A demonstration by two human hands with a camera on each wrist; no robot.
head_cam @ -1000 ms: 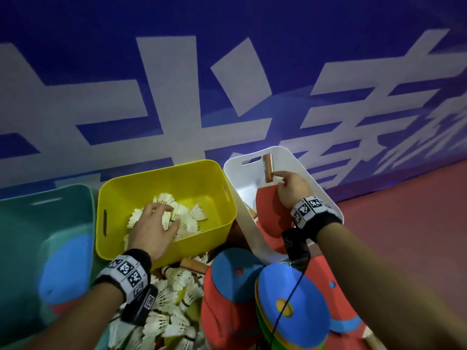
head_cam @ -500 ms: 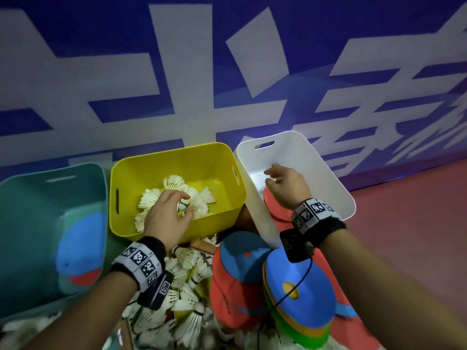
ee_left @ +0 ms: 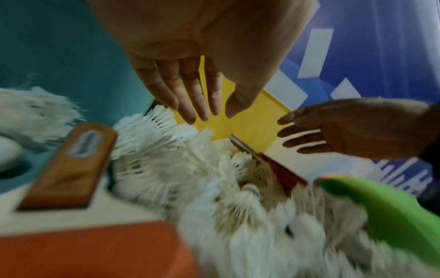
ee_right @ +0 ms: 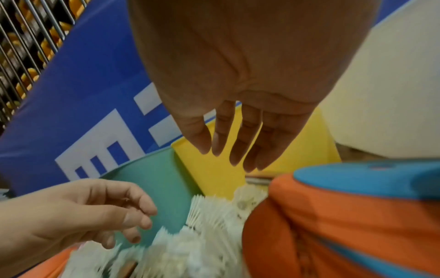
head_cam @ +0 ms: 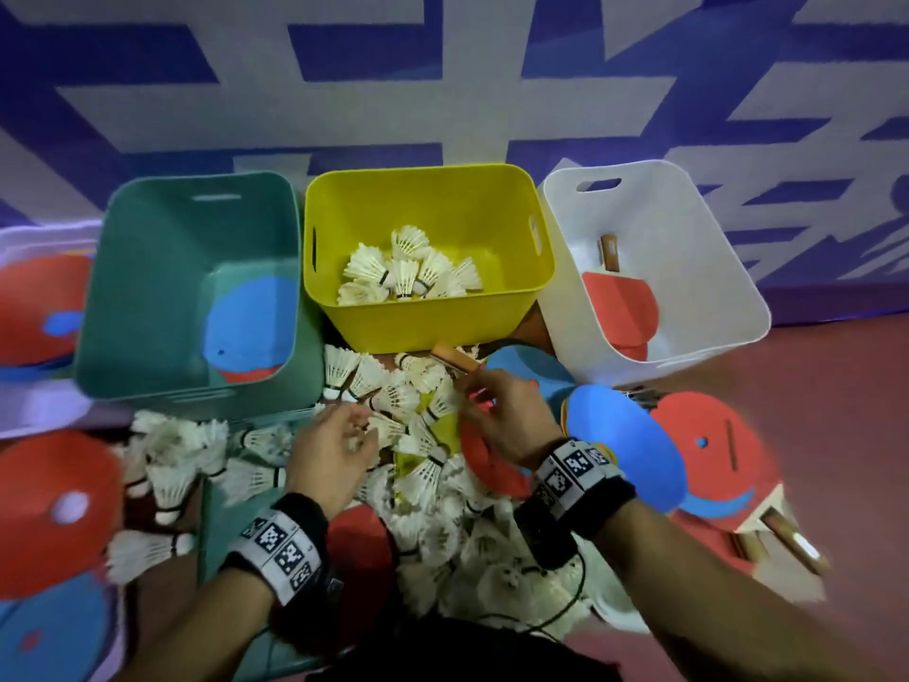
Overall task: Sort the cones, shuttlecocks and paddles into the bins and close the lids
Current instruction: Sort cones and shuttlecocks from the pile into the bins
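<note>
Loosely spread, left hand (head_cam: 328, 452) and right hand (head_cam: 501, 411) hover empty over feathery white shuttlecocks (head_cam: 393, 411) (flat rubbery cones (head_cam: 622, 447) crowd alongside).

Three bins (head_cam: 423, 332) stand at twelve o'clock; shuttlecocks (head_cam: 393, 401) heap before them, paddles (head_cam: 713, 450) lying at three.

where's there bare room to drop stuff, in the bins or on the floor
Bare room: the back of the yellow bin behind its shuttlecocks, the teal bin left of its cone, and the red floor right of the white bin. Crowded: the pile under both hands.
</note>
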